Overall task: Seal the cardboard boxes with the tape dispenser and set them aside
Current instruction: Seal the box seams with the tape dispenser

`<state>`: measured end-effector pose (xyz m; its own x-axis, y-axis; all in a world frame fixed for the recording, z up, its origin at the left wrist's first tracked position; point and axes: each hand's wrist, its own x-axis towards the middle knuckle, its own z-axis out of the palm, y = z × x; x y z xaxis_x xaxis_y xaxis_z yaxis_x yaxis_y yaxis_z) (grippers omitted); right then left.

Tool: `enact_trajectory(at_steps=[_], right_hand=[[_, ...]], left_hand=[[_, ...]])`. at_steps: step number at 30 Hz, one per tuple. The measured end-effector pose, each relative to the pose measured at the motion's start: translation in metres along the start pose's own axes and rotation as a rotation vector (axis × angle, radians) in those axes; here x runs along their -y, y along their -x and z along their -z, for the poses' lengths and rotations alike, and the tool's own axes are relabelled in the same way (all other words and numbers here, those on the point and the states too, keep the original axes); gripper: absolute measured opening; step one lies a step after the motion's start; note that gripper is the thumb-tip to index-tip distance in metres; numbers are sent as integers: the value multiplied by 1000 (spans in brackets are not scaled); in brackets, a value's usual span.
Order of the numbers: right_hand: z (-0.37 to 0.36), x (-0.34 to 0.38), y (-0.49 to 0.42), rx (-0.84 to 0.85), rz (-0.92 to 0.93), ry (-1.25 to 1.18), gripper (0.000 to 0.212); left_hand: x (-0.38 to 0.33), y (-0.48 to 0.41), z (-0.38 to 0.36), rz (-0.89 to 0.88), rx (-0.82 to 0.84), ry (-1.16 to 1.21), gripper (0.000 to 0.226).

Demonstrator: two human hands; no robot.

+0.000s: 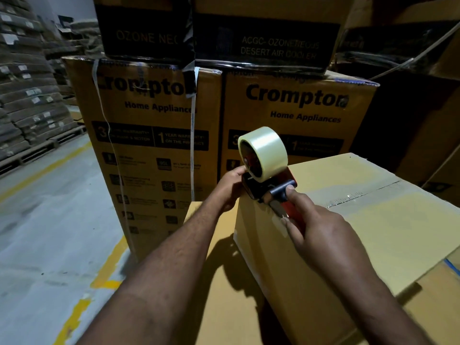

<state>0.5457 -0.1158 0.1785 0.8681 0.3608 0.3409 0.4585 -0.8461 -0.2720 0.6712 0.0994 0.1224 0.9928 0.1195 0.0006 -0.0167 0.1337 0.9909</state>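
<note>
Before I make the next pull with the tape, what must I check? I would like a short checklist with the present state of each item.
1. Right hand holds the tape dispenser by its handle: ok.
2. Left hand steadies the dispenser's front: ok.
3. Tape roll has plenty of tape: ok.
4. Dispenser sits at the top edge of the cardboard box: ok.
5. Top flaps meet closed along the seam: ok.
6. Tape lies flat on the box's side face: cannot tell, blurred.
</note>
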Motion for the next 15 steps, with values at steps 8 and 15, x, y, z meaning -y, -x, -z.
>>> enact_trajectory(at_steps=[8,15], right_hand=[[8,18,-1,57,-32,31,64],[30,17,38,84,-132,72,74]], left_hand=[[15,-6,-6,-94,-59,-53,14],[18,-13,7,-100,-126,-266,37]])
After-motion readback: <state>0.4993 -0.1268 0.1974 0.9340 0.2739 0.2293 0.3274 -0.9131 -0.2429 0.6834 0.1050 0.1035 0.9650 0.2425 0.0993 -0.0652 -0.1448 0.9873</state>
